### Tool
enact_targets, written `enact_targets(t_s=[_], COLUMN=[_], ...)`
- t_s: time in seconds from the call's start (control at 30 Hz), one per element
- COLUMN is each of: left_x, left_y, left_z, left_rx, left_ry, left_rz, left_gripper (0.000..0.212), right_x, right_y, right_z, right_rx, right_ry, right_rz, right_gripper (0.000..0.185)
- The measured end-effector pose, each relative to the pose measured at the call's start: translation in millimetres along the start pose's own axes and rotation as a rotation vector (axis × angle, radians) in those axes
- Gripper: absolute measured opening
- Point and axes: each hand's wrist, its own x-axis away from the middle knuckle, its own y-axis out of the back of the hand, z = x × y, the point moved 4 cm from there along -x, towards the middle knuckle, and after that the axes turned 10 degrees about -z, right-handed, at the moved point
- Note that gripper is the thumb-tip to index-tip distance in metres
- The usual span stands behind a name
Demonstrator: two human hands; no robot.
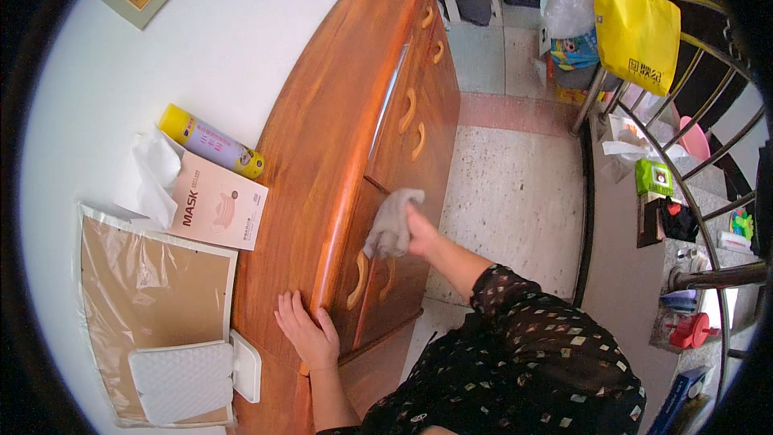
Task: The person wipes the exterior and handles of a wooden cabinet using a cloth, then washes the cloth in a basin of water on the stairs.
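Observation:
My right hand [421, 231] holds a crumpled grey cloth [389, 223] against the front of a reddish-brown wooden cabinet [302, 151]. The cloth lies just above a curved wooden handle [358, 283] in the picture. My left hand [309, 331] rests on the near part of the cabinet top, its fingers on the wood and its thumb by the front edge. It holds nothing. Near the wall stand a pink mask box [217, 202], a white tissue [158, 178] and a yellow and purple spray can [211, 142].
A plastic-wrapped framed board [151, 290] and a white plastic stand [181, 380] are at the lower left. Speckled floor [507, 193] runs beside the cabinet. A curved metal railing [670, 160] stands at the right, with a yellow bag [637, 36] hanging on it.

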Motion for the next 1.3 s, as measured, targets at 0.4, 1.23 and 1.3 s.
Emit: enact_targets(t_s=[0.4, 1.23, 1.3], left_x=[-2, 1, 2], left_y=[-2, -9, -13], left_z=[1, 6, 6], left_rx=[-0.043, 0.003, 0.07], left_ry=[0.006, -0.037, -0.026], left_rz=[0.056, 0.059, 0.071], left_gripper=[0.04, 0.043, 0.046], right_x=[-1, 0, 18], right_y=[-28, 27, 34], right_z=[20, -118, -141], right_rx=[0.636, 0.481, 0.265], right_ry=[0.505, 0.334, 0.133], right_rz=[-0.057, -0.312, -0.252], right_gripper=[0.059, 0.04, 0.039])
